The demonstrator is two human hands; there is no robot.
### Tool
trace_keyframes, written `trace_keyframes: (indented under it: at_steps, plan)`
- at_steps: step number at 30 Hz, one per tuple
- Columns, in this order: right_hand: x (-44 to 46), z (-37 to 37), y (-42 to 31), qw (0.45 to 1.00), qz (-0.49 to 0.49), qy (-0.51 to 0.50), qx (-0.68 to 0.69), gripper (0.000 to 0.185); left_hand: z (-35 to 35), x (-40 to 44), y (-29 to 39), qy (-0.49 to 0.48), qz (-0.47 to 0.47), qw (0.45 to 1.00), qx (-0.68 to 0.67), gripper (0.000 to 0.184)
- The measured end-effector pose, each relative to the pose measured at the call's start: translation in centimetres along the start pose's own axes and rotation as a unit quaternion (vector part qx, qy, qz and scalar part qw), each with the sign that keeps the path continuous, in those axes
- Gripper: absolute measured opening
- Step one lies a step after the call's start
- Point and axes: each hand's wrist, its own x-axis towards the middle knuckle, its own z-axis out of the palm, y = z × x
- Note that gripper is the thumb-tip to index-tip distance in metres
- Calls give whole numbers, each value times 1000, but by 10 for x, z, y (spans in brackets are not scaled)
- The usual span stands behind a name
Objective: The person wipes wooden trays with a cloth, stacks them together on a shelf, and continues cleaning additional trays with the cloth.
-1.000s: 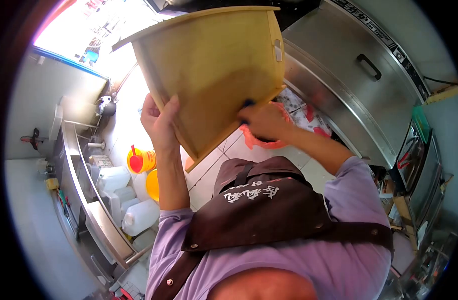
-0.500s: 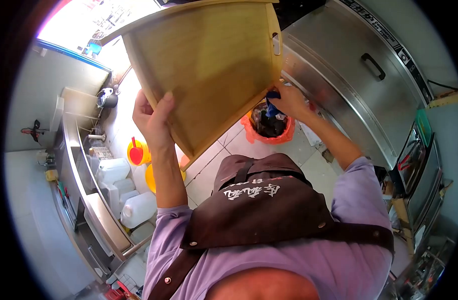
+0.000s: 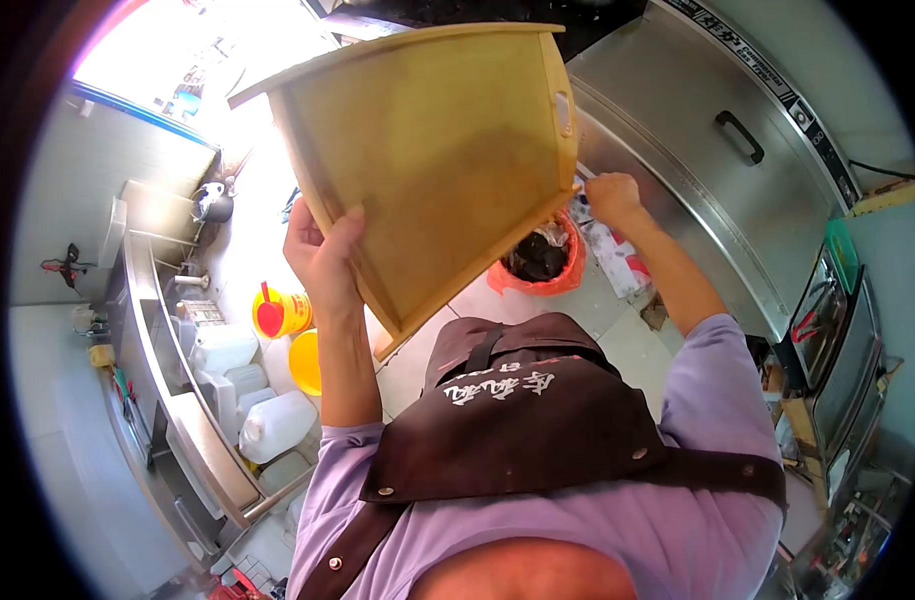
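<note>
A yellow wooden tray (image 3: 427, 140) with raised edges and a slot handle on its right side is held up, tilted, in front of me. My left hand (image 3: 327, 255) grips its left edge, thumb on the inner face and fingers behind. My right hand (image 3: 614, 200) is closed, just off the tray's lower right corner. Whatever it holds is hidden; the dark blue cloth seen earlier does not show now.
Below the tray stands a bin with an orange-red liner (image 3: 574, 262) and dark rubbish. A steel appliance (image 3: 667, 100) flanks the right. At left are a yellow tub (image 3: 295, 313), white plastic jugs (image 3: 277, 425) and a steel-edged counter (image 3: 142, 290).
The tray and my left hand have shifted slightly right and down. My right hand has moved right, off the tray's edge, and the blue cloth has gone from view.
</note>
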Motion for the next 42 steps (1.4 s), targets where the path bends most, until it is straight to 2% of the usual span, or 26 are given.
trace_keyframes:
  at_steps: [2,5,6,9,10,13,14,17,26,29,32,35,36,39,40,42]
  plan:
    - [-1,8,20,998,12,-57,33,24,0,-4,3,-9,10,1000,12,32]
    - [-4,27,32,967,75,77,230,33,-2,-3,9,-19,37,999,30,33]
    - [1,27,35,947,57,60,312,31,-2,-2,11,-17,42,998,32,33]
    - [13,36,25,808,81,-18,583,19,-4,2,10,-15,46,999,23,34]
    - [18,33,19,780,108,-49,615,20,-3,3,9,-11,45,999,18,35]
    - [35,54,8,714,140,-27,686,25,0,0,12,2,34,999,7,37]
    - [41,62,7,703,132,-8,699,29,0,0,15,9,33,999,4,38]
    - [31,36,4,620,170,-34,765,28,-6,1,13,5,16,999,-32,40]
    - [27,38,8,583,143,-32,799,20,-23,4,8,-1,33,999,-43,37]
    - [19,30,11,639,126,-26,758,23,-28,3,6,1,22,998,-51,37]
    - [9,11,21,709,118,-81,691,28,-38,3,2,-9,10,1000,-29,40]
    - [5,5,34,605,77,-66,790,35,-36,4,4,-8,6,1000,-28,41]
    - [-2,-3,36,502,61,-83,859,35,-38,5,2,-7,6,1000,-29,41]
    - [2,20,44,425,26,-120,897,34,-41,5,0,-4,-1,999,-37,40]
    - [1,27,48,460,45,-143,875,34,-45,6,-2,-2,-2,999,-35,40]
    - [2,32,59,452,33,-120,883,34,-45,5,-1,15,-5,999,-32,39]
